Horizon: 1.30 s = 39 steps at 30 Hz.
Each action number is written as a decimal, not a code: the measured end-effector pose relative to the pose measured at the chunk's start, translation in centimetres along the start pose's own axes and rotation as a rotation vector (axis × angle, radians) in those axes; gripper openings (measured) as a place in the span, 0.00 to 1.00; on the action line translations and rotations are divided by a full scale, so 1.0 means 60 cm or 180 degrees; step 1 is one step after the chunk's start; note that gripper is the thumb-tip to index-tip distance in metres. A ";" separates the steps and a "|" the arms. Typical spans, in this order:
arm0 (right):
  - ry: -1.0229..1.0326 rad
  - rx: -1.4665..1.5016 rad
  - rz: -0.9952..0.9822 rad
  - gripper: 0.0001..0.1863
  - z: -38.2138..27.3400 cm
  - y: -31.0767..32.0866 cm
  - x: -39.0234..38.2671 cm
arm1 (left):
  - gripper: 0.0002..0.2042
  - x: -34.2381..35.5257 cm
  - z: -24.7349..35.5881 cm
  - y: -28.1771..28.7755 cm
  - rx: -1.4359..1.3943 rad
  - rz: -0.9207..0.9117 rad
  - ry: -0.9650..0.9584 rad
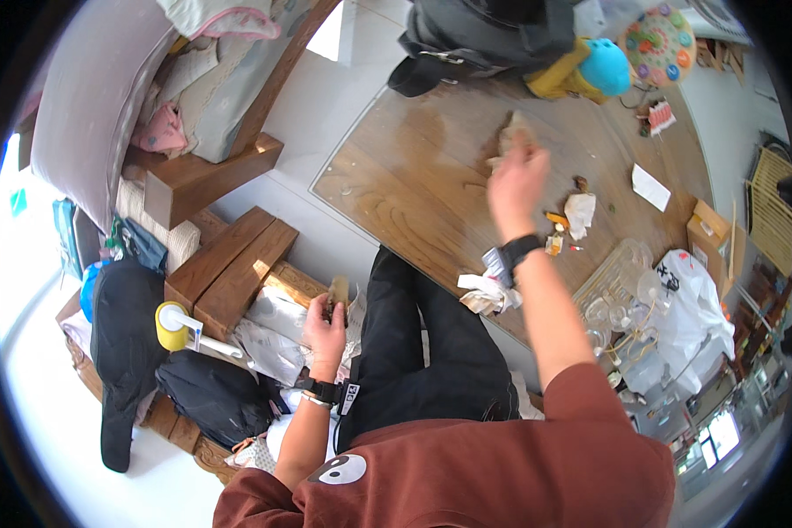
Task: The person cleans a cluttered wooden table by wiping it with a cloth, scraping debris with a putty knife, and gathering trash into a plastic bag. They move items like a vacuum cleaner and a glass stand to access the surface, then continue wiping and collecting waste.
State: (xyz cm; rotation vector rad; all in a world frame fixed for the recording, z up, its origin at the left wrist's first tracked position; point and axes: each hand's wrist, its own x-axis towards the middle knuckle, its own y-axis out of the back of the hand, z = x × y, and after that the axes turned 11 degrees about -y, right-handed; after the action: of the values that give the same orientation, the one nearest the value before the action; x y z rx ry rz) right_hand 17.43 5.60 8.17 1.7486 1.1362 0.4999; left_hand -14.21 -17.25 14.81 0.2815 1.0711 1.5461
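Observation:
My right hand presses a beige cloth on the wooden table, its fingers closed on it over a damp-looking patch. Just right of that hand lie small brown scraps, a crumpled white tissue and small orange-and-white bits. Crumpled white paper sits at the near edge, under my right wrist. My left hand is held off the table beside my left leg, closed on a small yellowish-brown object that I cannot make out clearly.
A black bag, yellow-and-blue toy and colorful round toy stand at the back. Plastic containers and a white bag sit right. On the left are wooden steps, a tape roller and black bags.

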 end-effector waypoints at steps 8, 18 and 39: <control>0.2565 -0.0564 -0.0162 0.23 -0.106 -0.184 -0.149 | 0.12 0.004 0.014 -0.009 -0.0437 -0.0026 0.0050; 0.0133 -0.0957 0.0384 0.22 0.045 0.031 0.091 | 0.13 0.006 -0.015 0.000 -0.0584 0.0191 0.0182; -0.0333 -0.0597 0.0452 0.26 0.038 -0.006 0.003 | 0.13 0.043 -0.072 0.013 -0.0911 0.0035 0.0074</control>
State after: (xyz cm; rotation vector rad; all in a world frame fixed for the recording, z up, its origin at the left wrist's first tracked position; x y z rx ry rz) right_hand 19.04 4.63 6.77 1.6777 0.8677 0.5751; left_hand -18.48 -16.95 12.07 0.0729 0.8530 1.6921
